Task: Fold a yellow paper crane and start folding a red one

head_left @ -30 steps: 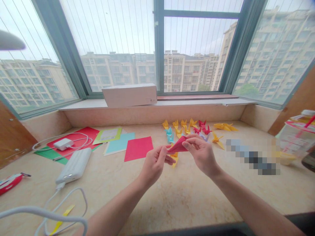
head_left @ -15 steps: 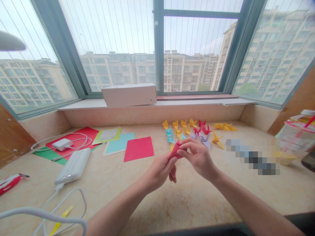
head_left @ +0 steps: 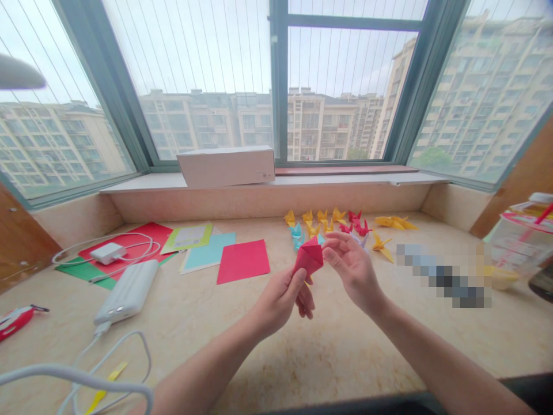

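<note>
Red origami piece (head_left: 307, 257), folded partway with no wings showing, held upright above the tabletop (head_left: 345, 357) in my left hand (head_left: 280, 302), thumb and fingers pinching its lower end. Right hand (head_left: 352, 271) open, fingers loosely spread just beside it, apparently not touching. Finished paper cranes (head_left: 324, 223) stand grouped beyond; flat sheets, including a red square (head_left: 242, 261), lie unfolded to the left.

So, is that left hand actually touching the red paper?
Touching. The head view shows the left hand holding the red paper from below, its thumb pressed against the paper's lower part.
</note>
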Demonstrator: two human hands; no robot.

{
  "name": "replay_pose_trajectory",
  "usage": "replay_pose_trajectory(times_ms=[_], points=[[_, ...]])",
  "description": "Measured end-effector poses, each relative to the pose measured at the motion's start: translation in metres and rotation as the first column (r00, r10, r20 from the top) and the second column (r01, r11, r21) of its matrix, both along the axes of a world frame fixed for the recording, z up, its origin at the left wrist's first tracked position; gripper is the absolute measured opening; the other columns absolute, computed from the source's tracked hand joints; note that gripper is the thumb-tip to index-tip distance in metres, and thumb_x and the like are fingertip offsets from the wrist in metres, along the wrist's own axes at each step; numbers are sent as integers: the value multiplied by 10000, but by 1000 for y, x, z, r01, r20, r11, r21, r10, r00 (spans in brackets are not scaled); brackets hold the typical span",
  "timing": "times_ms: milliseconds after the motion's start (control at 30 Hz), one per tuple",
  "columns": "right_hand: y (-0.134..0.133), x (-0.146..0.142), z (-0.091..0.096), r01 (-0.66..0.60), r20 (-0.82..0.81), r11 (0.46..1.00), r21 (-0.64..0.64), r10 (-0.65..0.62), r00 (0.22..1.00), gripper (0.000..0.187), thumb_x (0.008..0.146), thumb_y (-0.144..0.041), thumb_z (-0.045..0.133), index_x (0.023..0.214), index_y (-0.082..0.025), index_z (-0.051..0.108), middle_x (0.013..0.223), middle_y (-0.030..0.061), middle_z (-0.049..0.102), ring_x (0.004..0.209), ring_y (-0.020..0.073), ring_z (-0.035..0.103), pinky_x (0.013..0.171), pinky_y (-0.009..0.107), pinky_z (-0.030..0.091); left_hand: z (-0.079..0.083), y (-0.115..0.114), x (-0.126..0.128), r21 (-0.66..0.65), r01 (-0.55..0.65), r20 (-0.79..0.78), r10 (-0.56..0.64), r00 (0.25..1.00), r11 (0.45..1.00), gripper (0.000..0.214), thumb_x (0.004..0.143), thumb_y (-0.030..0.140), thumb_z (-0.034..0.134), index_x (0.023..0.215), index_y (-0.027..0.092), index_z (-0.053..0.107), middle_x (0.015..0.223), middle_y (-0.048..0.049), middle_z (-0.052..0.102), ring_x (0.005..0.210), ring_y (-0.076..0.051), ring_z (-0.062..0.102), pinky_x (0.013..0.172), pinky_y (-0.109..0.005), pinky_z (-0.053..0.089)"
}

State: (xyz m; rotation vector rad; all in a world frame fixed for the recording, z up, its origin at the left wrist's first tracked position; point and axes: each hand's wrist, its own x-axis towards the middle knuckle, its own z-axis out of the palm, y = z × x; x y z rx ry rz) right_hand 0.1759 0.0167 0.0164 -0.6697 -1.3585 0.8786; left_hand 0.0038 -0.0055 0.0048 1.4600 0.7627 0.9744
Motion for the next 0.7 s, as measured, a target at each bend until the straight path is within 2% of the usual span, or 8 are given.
replay_pose_trajectory(times_ms=[133,200,433,567,700], points=[[0,0,-3,-29,181,1000,-9,30,983,470,815,-382,731,1235,-248,568,942,32,638,800,164,592,731,310,486,0,1,1,19,-32,-9,33,999,999,450,918,603,429,877,160,493,559,-13,640,412,-133,605,405,-200,432],[0,-2,-5,-27,216,999,-33,34,976,513,802,-375,744,1262,-243,559,957,42,658,795,173,602,736,324,489,-1,1,1,11,-33,-10,33,999,999,451,915,609,428,886,163,490,566,-11,641,411,-133,605,399,-197,426],[1,-8,-12,-51,120,997,-53,57,991,478,806,-339,741,1244,-258,569,957,39,690,861,195,645,840,372,502,-3,-2,3,-31,-9,-4,9,1000,999,475,917,635,387,847,173,473,533,18,587,408,-134,594,401,-204,422],[1,-7,-11,-35,122,999,-36,39,992,463,821,-322,726,1252,-285,562,975,28,673,825,173,636,808,351,513,-3,-4,3,-46,-12,-6,12,1000,999,507,911,658,365,729,189,426,503,57,483,386,-119,565,388,-197,392],[-2,-9,-9,-38,93,999,-10,39,995,464,828,-308,719,1258,-308,546,977,10,628,784,143,619,749,309,526,-2,-5,3,-45,-41,-19,40,999,998,532,917,662,336,679,192,410,490,60,448,362,-106,526,373,-196,365]])
